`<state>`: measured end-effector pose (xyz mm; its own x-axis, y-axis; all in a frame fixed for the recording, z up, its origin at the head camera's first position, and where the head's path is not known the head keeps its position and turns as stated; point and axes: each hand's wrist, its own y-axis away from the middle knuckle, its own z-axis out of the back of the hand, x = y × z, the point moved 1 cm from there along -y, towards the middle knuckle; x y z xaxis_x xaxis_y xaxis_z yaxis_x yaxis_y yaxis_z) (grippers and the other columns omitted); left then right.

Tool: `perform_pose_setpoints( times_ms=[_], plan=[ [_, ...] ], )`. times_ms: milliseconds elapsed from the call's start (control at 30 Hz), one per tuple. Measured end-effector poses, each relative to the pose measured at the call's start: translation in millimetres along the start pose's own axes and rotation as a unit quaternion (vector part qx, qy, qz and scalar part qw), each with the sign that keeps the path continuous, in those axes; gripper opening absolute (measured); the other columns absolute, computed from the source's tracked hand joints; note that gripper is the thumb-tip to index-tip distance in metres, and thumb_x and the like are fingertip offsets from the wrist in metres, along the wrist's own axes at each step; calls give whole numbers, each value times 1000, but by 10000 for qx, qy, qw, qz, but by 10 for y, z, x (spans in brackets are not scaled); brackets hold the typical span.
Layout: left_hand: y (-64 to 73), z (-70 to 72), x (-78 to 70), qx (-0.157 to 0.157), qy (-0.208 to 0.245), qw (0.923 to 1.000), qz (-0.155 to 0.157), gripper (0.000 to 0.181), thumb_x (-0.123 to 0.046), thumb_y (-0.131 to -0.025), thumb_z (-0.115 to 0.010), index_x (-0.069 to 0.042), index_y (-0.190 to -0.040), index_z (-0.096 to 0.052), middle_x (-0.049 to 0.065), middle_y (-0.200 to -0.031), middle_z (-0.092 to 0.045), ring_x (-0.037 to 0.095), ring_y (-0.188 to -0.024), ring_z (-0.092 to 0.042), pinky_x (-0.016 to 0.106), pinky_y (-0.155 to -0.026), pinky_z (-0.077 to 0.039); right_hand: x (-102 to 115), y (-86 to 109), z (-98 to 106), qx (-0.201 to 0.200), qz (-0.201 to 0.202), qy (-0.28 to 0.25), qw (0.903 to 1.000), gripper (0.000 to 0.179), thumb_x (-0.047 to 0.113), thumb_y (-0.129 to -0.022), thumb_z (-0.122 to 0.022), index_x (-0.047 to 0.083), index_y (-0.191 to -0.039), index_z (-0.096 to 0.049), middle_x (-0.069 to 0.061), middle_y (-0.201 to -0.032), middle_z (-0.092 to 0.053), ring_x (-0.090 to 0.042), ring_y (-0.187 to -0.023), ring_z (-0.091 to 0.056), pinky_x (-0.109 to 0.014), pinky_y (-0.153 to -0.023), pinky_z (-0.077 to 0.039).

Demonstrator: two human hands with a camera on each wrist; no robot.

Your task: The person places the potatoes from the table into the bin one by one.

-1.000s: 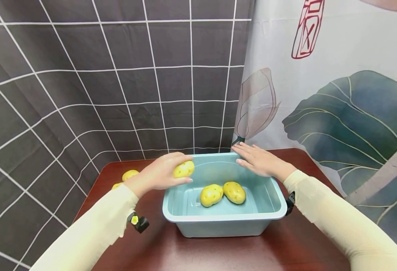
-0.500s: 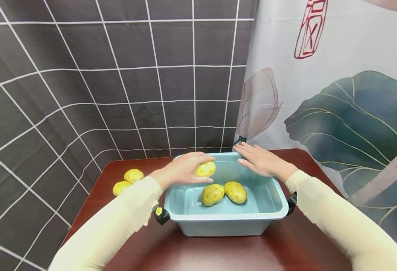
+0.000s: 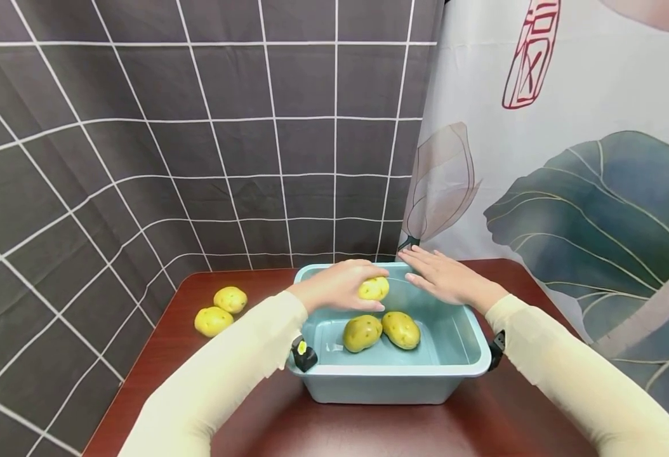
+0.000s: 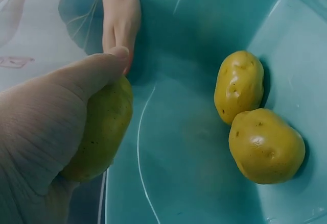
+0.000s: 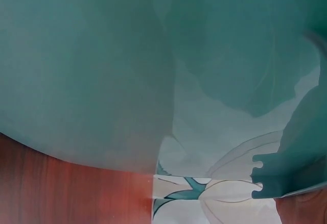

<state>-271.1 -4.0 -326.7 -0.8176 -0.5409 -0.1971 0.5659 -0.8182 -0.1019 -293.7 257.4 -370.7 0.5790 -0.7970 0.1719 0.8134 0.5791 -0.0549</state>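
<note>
In the head view my left hand (image 3: 337, 285) grips a yellow potato (image 3: 374, 289) above the back part of a light blue plastic basin (image 3: 391, 370). The left wrist view shows thumb and palm around that potato (image 4: 102, 127). Two potatoes, one on the left (image 3: 362, 333) and one on the right (image 3: 401, 330), lie side by side on the basin floor. My right hand (image 3: 445, 277) is over the basin's back right rim, fingers straight, holding nothing. Whether it touches the rim cannot be told. In the right wrist view the basin wall (image 5: 87, 71) fills most of the frame and no hand shows.
Two more potatoes, a rear one (image 3: 230, 299) and a front one (image 3: 213, 321), lie on the reddish-brown table (image 3: 243, 406) left of the basin. Behind the table hang a dark grid-patterned curtain (image 3: 300, 146) and a white lotus-print curtain (image 3: 471, 76).
My left hand has carried the potato rightward, from the basin's left rim to above its interior. The right hand stays by the back right rim. The head view has shifted slightly.
</note>
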Motion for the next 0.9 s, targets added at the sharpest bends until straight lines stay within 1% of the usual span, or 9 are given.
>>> perform_pose_setpoints(
  times_ms=[167, 333, 433, 567, 700, 900],
  plan=[
    [-119, -96, 46, 153, -3, 9999, 77, 67, -50, -84, -69, -15, -138, -53, 1, -131, -57, 15, -118, -52, 29, -99, -42, 10, 21, -24, -18, -2, -29, 10000, 60, 49, -102, -36, 19, -153, -25, -4, -157, -26, -28, -146, -13, -58, -113, -11],
    [-190, -185, 94, 299, -47, 9994, 172, 68, -52, -84, -68, -18, -139, -51, -1, -133, -56, 14, -119, -51, 29, -99, -41, 15, 25, -45, -90, 59, -4, 9999, 61, 50, -102, -35, 18, -153, -26, -3, -157, -26, -29, -145, -14, -59, -112, -12],
    [-219, -237, 100, 365, -73, 9993, 93, 68, -51, -83, -69, -16, -139, -51, -1, -135, -55, 13, -119, -51, 28, -99, -41, 21, 23, -42, -88, 42, 20, 10000, 61, 51, -101, -34, 20, -154, -25, -1, -157, -25, -27, -146, -13, -57, -113, -12],
    [-249, -308, 63, 494, -178, 9986, -86, 69, -51, -83, -69, -14, -139, -52, 1, -131, -57, 12, -116, -52, 26, -98, -41, 28, 25, -25, -29, 41, 43, 10000, 62, 53, -101, -32, 22, -154, -23, 1, -157, -24, -24, -146, -12, -56, -114, -11],
    [-281, -393, 35, 662, -327, 9971, -171, 69, -53, -83, -69, -15, -139, -52, 1, -128, -57, 12, -113, -53, 27, -97, -42, 11, 25, -11, -61, 76, 108, 9999, 63, 54, -101, -31, 22, -154, -23, 0, -157, -25, -25, -146, -12, -57, -113, -13],
    [-329, -532, 37, 864, -215, 9957, -252, 67, -49, -80, -74, -17, -135, -55, -3, -128, -58, 10, -112, -53, 28, -96, -42, 6, 11, 1, -71, 50, 122, 9999, 62, 54, -101, -32, 23, -154, -23, 1, -157, -24, -24, -146, -13, -55, -114, -13]
  ],
)
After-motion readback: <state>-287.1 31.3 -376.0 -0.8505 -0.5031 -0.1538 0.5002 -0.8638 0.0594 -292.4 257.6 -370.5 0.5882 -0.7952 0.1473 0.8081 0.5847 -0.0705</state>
